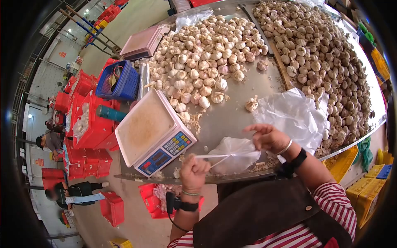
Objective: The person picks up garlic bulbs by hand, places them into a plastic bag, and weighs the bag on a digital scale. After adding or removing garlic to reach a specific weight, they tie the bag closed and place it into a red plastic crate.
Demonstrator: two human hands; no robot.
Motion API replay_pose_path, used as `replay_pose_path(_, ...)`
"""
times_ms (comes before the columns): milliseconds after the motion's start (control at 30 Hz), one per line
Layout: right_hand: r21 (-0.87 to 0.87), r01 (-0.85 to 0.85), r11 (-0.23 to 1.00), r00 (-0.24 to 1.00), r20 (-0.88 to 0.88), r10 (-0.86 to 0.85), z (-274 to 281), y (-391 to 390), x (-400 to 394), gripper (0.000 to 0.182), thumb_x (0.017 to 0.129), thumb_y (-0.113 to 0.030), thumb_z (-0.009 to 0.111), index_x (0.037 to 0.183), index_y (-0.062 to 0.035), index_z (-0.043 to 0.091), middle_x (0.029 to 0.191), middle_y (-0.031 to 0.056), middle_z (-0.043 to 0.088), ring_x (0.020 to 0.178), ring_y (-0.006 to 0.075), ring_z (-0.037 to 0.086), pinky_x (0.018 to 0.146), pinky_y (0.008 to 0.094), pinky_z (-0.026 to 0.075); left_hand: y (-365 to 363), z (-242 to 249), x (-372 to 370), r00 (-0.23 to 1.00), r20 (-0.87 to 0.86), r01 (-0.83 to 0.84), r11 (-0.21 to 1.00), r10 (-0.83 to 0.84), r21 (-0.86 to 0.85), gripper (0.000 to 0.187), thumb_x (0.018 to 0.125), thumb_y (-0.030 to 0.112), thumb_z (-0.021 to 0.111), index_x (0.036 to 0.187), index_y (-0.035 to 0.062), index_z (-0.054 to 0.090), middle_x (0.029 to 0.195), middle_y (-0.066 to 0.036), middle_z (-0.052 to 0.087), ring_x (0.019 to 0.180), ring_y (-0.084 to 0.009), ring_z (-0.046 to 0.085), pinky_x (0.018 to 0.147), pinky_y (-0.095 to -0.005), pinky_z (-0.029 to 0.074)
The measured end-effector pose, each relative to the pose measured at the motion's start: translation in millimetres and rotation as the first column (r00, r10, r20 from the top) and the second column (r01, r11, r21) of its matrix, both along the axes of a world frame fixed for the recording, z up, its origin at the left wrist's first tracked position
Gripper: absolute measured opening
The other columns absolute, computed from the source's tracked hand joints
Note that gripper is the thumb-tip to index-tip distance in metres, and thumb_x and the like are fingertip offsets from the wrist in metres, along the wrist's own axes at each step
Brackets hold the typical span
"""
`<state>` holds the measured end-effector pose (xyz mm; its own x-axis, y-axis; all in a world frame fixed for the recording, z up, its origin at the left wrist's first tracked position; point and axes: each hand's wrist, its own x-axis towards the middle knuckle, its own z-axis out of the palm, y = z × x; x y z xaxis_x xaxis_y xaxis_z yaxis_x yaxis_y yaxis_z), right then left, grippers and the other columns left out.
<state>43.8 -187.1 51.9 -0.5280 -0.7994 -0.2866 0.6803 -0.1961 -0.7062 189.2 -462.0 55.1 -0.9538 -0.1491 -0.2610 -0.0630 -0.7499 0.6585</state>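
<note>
A clear plastic bag (233,159) holding garlic rests at the near edge of the steel table (231,115). My left hand (193,170) is closed on one stretched handle of the bag, pulling it leftward. My right hand (269,137) pinches the other handle just above the bag. A large heap of garlic bulbs (206,53) lies behind, and one loose bulb (251,104) sits apart near the bag.
A weighing scale (151,132) stands left of the bag. A pile of empty plastic bags (295,115) lies to the right, beside a second garlic heap (326,62). Red crates (89,124), a blue basket (120,80) and other people (49,142) are off the table's left.
</note>
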Motion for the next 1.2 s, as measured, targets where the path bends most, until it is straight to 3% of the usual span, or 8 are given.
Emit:
replay_pose_path(167, 0.081, 0.085, 0.993, 0.988, 0.121, -0.094, -50, 17, 12, 0.048, 0.087, 0.002, 0.049, 0.134, -0.0031, 0.04, 0.074, 0.0083, 0.06, 0.058, 0.0106, 0.051, 0.05, 0.0207, 0.033, -13, -45, 18, 0.97, 0.239, 0.032, 0.997, -0.049, 0.071, 0.026, 0.09, 0.014, 0.047, 0.064, 0.0102, 0.045, 0.051, 0.004, 0.03, 0.043, -0.0089, 0.027, 0.05, -0.0263, 0.03)
replay_pose_path(300, -0.255, 0.214, 0.943, 0.951, 0.274, -0.142, 5, -9, 7, 0.066, 0.083, 0.012, 0.045, 0.143, -0.0094, 0.028, 0.104, 0.0145, 0.063, 0.072, 0.0138, 0.06, 0.053, 0.0235, 0.048, -3, -16, -11, 0.95, -0.002, 0.311, 0.944, -0.313, 0.111, 0.026, 0.093, 0.015, 0.049, 0.114, 0.0023, 0.058, 0.081, -0.006, 0.055, 0.058, -0.0112, 0.049, 0.059, -0.0282, 0.045)
replay_pose_path(533, 0.32, 0.155, 0.935, 0.604, -0.779, 0.167, 25, -57, 55, 0.085, 0.071, 0.009, 0.057, 0.145, -0.0113, 0.021, 0.1, 0.0126, 0.064, 0.093, 0.0204, 0.061, 0.076, 0.0317, 0.049, 57, -27, -55, 0.962, 0.074, 0.229, 0.925, -0.263, 0.303, 0.042, 0.092, 0.027, 0.059, 0.127, 0.005, 0.051, 0.114, -0.006, 0.06, 0.102, -0.0209, 0.06, 0.088, -0.0369, 0.051)
replay_pose_path(667, 0.236, 0.344, 0.909, 0.838, -0.514, -0.183, -10, -8, 29, 0.041, 0.082, -0.007, 0.064, 0.12, -0.005, 0.049, 0.063, -0.0049, 0.043, 0.056, 0.0046, 0.041, 0.051, 0.0207, 0.035, 22, -53, -33, 0.951, 0.258, 0.118, 0.972, -0.169, 0.203, 0.009, 0.09, 0.018, 0.06, 0.091, 0.009, 0.062, 0.055, 0.006, 0.039, 0.056, -0.0105, 0.046, 0.068, -0.0309, 0.048)
replay_pose_path(700, 0.018, 0.453, 0.891, 0.891, 0.001, -0.453, -3, 0, 27, 0.03, 0.088, -0.023, 0.063, 0.11, -0.0053, 0.052, 0.056, -0.0081, 0.034, 0.048, 0.0026, 0.034, 0.043, 0.0201, 0.027, 20, -58, -31, 0.96, 0.252, 0.072, 0.98, -0.119, 0.188, 0.009, 0.09, 0.018, 0.06, 0.091, 0.009, 0.062, 0.055, 0.006, 0.039, 0.056, -0.0105, 0.046, 0.068, -0.0309, 0.048)
replay_pose_path(900, 0.359, 0.172, 0.917, 0.976, -0.19, -0.108, -27, -5, 25, 0.034, 0.087, -0.007, 0.052, 0.121, -0.0024, 0.052, 0.051, -0.0084, 0.034, 0.038, 0.0017, 0.028, 0.036, 0.0186, 0.021, 11, -29, -26, 0.98, 0.199, -0.098, 0.888, 0.008, 0.45, 0.021, 0.095, 0.023, 0.052, 0.083, 0.0064, 0.057, 0.053, 0.004, 0.038, 0.048, -0.0082, 0.039, 0.051, -0.0234, 0.04)
replay_pose_path(967, 0.372, 0.279, 0.885, 0.887, -0.454, -0.089, -47, 25, -12, 0.035, 0.086, -0.002, 0.049, 0.121, -0.0002, 0.053, 0.055, -0.009, 0.037, 0.038, 0.0013, 0.028, 0.036, 0.017, 0.021, -20, -56, -6, 0.852, 0.118, 0.496, 0.858, -0.51, 0.133, 0.026, 0.096, 0.028, 0.049, 0.086, 0.0041, 0.055, 0.054, 0.002, 0.043, 0.044, -0.0073, 0.038, 0.042, -0.0205, 0.034)
replay_pose_path(1200, 0.168, 0.167, 0.972, 0.804, -0.594, -0.035, 68, -132, 22, 0.047, 0.083, -0.016, 0.068, 0.124, -0.0008, 0.05, 0.071, -0.0045, 0.052, 0.053, 0.0013, 0.039, 0.046, 0.0154, 0.03, -27, -14, 19, 0.997, -0.013, 0.045, 0.698, -0.077, -0.715, 0.019, 0.089, 0.019, 0.061, 0.094, 0.0009, 0.059, 0.068, -0.01, 0.059, 0.053, -0.0168, 0.054, 0.047, -0.0315, 0.043)
